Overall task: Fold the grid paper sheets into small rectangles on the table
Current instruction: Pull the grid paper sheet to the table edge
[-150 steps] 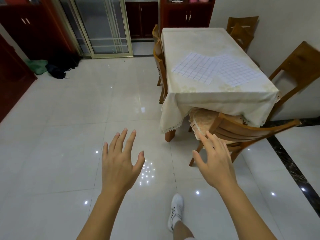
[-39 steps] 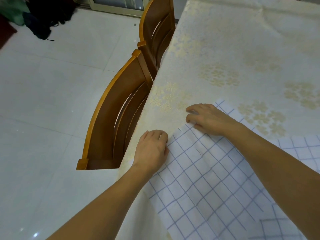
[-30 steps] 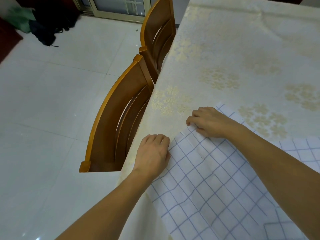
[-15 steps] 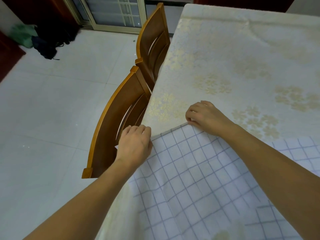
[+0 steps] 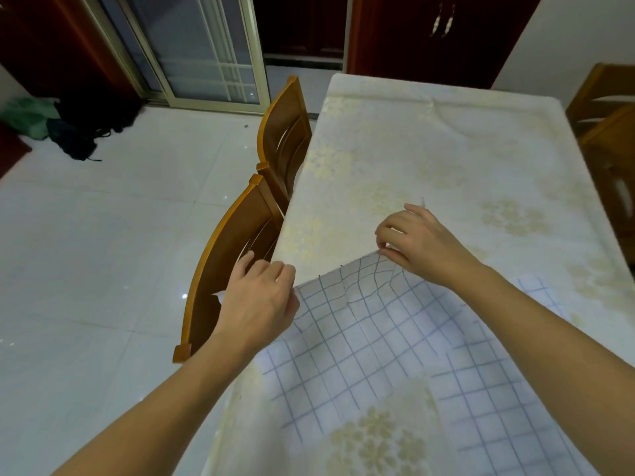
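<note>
A white grid paper sheet [image 5: 364, 334] with blue lines lies at the near left of the table [image 5: 429, 159], which wears a cream flowered cloth. Its far edge is lifted off the cloth and sags between my hands. My left hand [image 5: 261, 304] pinches the far left corner, out past the table's left edge. My right hand [image 5: 419, 242] pinches the far right corner above the cloth. A second grid sheet [image 5: 494, 417] lies flat at the near right, partly under my right forearm.
Two wooden chairs [image 5: 237, 255] stand tucked against the table's left side, right under my left hand. Another chair [image 5: 608, 142] stands at the far right. Dark and green bags [image 5: 58, 128] lie on the tiled floor by the sliding door.
Both hands have raised the sheet's far edge off the cloth and drawn it toward me. My left hand has moved further left, past the table edge. The camera has tilted up.
</note>
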